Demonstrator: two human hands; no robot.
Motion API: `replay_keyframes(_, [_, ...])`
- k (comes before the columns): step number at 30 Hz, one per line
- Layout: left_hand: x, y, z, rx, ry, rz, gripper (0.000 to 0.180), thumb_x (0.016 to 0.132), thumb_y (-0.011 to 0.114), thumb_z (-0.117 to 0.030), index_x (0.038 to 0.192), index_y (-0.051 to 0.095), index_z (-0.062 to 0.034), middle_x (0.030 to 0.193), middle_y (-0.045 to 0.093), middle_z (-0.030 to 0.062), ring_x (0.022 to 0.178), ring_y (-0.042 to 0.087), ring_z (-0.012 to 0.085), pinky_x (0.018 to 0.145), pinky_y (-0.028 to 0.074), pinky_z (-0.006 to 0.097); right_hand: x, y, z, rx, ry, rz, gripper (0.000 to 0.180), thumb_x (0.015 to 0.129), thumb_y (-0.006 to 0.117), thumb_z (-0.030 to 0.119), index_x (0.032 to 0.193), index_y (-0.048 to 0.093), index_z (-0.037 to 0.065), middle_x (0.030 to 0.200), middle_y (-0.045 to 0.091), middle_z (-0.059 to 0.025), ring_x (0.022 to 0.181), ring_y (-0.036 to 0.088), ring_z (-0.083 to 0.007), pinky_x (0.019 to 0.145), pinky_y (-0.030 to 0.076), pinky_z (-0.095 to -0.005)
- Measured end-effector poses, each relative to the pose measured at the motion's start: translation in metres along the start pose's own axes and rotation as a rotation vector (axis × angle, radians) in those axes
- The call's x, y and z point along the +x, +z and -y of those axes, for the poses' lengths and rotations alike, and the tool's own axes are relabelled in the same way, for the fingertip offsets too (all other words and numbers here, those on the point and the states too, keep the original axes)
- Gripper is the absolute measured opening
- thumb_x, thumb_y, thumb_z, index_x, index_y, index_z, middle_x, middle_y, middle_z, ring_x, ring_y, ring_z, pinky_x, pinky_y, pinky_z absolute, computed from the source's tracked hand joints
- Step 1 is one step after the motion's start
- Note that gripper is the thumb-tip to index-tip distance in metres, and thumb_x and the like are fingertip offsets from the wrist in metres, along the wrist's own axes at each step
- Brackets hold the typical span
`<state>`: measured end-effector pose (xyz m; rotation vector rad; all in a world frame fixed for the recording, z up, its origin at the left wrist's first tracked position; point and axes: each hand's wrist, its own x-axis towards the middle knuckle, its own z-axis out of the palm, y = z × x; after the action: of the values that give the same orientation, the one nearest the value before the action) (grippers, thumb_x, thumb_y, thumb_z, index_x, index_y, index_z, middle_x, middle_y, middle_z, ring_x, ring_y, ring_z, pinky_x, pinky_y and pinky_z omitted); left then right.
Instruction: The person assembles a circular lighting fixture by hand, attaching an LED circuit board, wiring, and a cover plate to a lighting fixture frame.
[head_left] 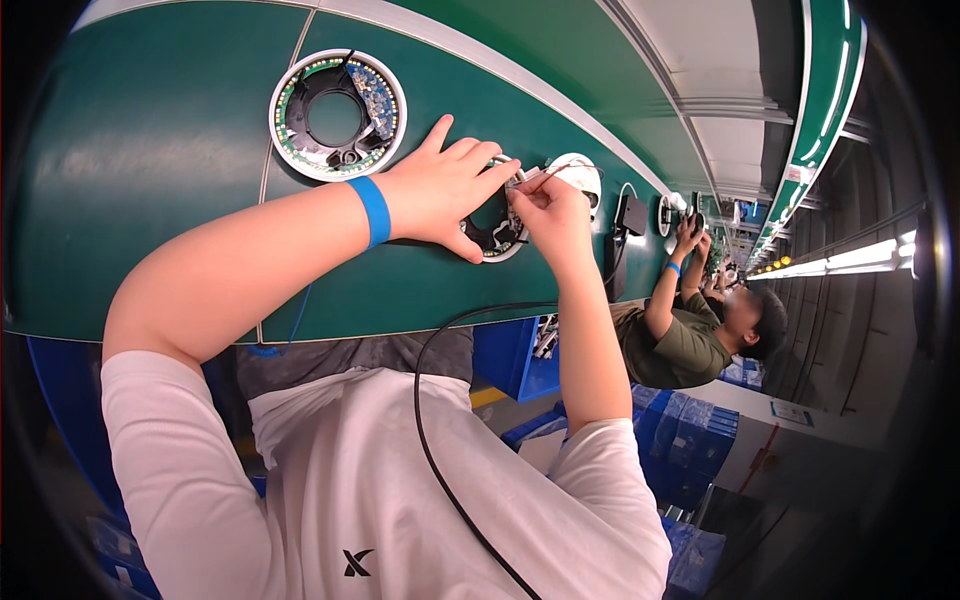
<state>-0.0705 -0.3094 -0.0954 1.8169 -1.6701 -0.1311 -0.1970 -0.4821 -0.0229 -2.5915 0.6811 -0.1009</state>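
Observation:
My left hand (445,190), with a blue band at the wrist, is spread over a round ring-shaped housing (508,248). Its fingers reach the far rim and its thumb rests at the near rim; the hand covers much of the dark inside. At the right side of that housing my right hand (550,212) is closed in a pinch. What its fingertips hold is too small to make out; a thin wire shows beside them. Just beyond lies a white rounded part (578,175). Left of my hands sits another white ring housing (397,128) with circuit boards and small lights inside.
The green work table (150,180) has a raised edge at the back. A black cable (425,400) hangs across my front. To the right stand a dark box-shaped device (630,215) and a co-worker (690,340) handling a part. Blue bins (685,430) are below.

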Motion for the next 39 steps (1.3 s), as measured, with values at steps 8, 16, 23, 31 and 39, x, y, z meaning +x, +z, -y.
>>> replay_keyframes(8, [0.0, 0.0, -0.001, 0.017, -0.01, -0.009, 0.114, 0.069, 0.084, -0.06, 0.155, 0.036, -0.0021, 0.149, 0.042, 0.0205, 0.143, 0.039, 0.0357, 0.121, 0.017, 0.068, 0.004, 0.008, -0.004, 0.036, 0.019, -0.027, 0.01, 0.083, 0.073, 0.006, 0.082, 0.071, -0.004, 0.069, 0.07, -0.0114, 0.063, 0.069, -0.018, 0.062, 0.055, -0.0317])
replay_keyframes(16, [0.002, -0.004, -0.002, 0.013, -0.002, -0.021, 0.114, 0.069, 0.084, -0.059, 0.156, 0.035, -0.0034, 0.15, 0.042, 0.0207, 0.144, 0.039, 0.0355, 0.122, 0.017, 0.067, 0.007, 0.0, 0.005, 0.012, 0.006, 0.005, 0.01, 0.084, 0.071, 0.005, 0.085, 0.071, -0.005, 0.069, 0.07, -0.0164, 0.062, 0.069, -0.0246, 0.061, 0.054, -0.0356])
replay_keyframes(23, [0.0, -0.005, -0.002, 0.031, -0.027, 0.021, 0.117, 0.067, 0.084, -0.063, 0.156, 0.034, -0.004, 0.15, 0.042, 0.0207, 0.143, 0.04, 0.0359, 0.12, 0.019, 0.068, -0.018, -0.031, 0.002, -0.072, -0.03, -0.007, 0.015, 0.084, 0.077, 0.01, 0.091, 0.072, -0.001, 0.077, 0.07, -0.0108, 0.067, 0.066, -0.0166, 0.064, 0.053, -0.0321])
replay_keyframes(31, [0.0, -0.009, -0.004, 0.013, -0.013, 0.018, 0.117, 0.068, 0.083, -0.063, 0.155, 0.034, -0.0024, 0.149, 0.041, 0.0211, 0.144, 0.038, 0.0363, 0.121, 0.018, 0.068, 0.004, -0.064, -0.003, -0.187, -0.51, -0.228, 0.021, 0.081, 0.077, 0.0, 0.1, 0.071, 0.005, 0.114, 0.064, -0.0115, 0.072, 0.066, -0.0195, 0.063, 0.053, -0.0318])
replay_keyframes(39, [0.0, -0.008, -0.003, -0.005, -0.011, 0.018, 0.115, 0.07, 0.082, -0.061, 0.155, 0.035, -0.0006, 0.149, 0.042, 0.023, 0.144, 0.037, 0.0371, 0.12, 0.018, 0.069, 0.022, -0.059, -0.004, -0.335, -0.652, 0.005, 0.015, 0.08, 0.078, 0.005, 0.094, 0.075, 0.008, 0.113, 0.067, -0.0078, 0.083, 0.072, -0.0255, 0.073, 0.058, -0.0374])
